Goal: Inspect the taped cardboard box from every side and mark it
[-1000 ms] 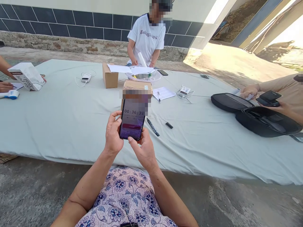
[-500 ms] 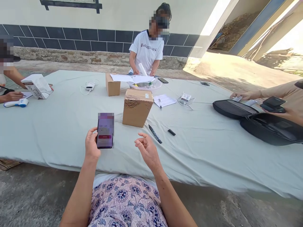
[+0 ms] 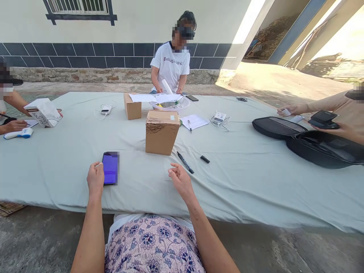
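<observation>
A smartphone (image 3: pixel 110 168) with a lit purple screen lies flat on the pale green sheet (image 3: pixel 241 178). My left hand (image 3: pixel 96 178) rests at its left edge, fingers curled against the phone's side. My right hand (image 3: pixel 179 180) hovers just above the sheet to the right, holding nothing, its fingers loosely bent and apart. A black pen (image 3: pixel 185 162) lies just beyond my right hand, with its cap (image 3: pixel 204 159) a little further right. A closed cardboard box (image 3: pixel 161 132) stands behind the gap between my hands.
A smaller cardboard box (image 3: pixel 132 106), papers, a bowl and small white devices with cables lie further back. A person in a white shirt (image 3: pixel 170 64) sits opposite. Other people's hands work at left with a white carton (image 3: pixel 43 112) and at right over black zip cases (image 3: pixel 324 149).
My left hand has lowered the phone from in front of me down onto the sheet at the left. My right hand let go of it and moved off to the right.
</observation>
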`<state>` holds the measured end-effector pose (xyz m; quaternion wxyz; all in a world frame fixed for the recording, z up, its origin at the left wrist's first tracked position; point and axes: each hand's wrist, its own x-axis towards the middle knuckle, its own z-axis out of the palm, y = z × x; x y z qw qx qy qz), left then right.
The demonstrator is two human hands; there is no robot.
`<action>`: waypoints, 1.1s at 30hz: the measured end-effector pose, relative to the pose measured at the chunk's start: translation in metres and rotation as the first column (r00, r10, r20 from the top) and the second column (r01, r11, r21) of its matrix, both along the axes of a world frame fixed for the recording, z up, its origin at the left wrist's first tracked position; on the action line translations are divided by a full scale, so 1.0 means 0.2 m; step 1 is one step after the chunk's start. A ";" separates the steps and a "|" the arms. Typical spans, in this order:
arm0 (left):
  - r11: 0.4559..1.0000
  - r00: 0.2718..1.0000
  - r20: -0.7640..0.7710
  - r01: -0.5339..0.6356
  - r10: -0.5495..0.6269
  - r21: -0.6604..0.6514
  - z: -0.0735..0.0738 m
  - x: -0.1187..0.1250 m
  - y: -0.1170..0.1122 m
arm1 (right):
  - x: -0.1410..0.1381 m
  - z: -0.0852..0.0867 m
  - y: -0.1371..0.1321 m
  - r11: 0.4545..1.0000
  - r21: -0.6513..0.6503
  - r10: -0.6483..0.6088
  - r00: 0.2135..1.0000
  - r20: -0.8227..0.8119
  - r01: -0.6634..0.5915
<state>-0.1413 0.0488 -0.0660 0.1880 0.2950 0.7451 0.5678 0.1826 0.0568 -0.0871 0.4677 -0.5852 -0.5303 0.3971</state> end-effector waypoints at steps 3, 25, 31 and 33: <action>1.000 0.995 -0.097 0.021 -0.021 -0.001 0.08 0.07 0.01 | 0.01 -0.01 0.04 0.999 -0.007 -0.038 0.999 -0.015 0.038; 0.798 0.790 -0.214 0.599 -0.575 0.066 0.48 0.75 0.32 | 0.05 0.11 0.26 0.975 0.224 0.035 0.986 -0.165 0.003; 0.806 0.811 -0.217 0.576 -0.543 0.138 0.43 0.73 0.08 | 0.04 0.15 0.08 0.960 0.280 0.003 0.996 -0.087 0.022; 0.832 0.848 -0.169 0.527 -0.502 0.174 0.39 0.72 0.04 | 0.02 0.18 0.04 0.935 0.354 -0.005 1.000 0.029 -0.006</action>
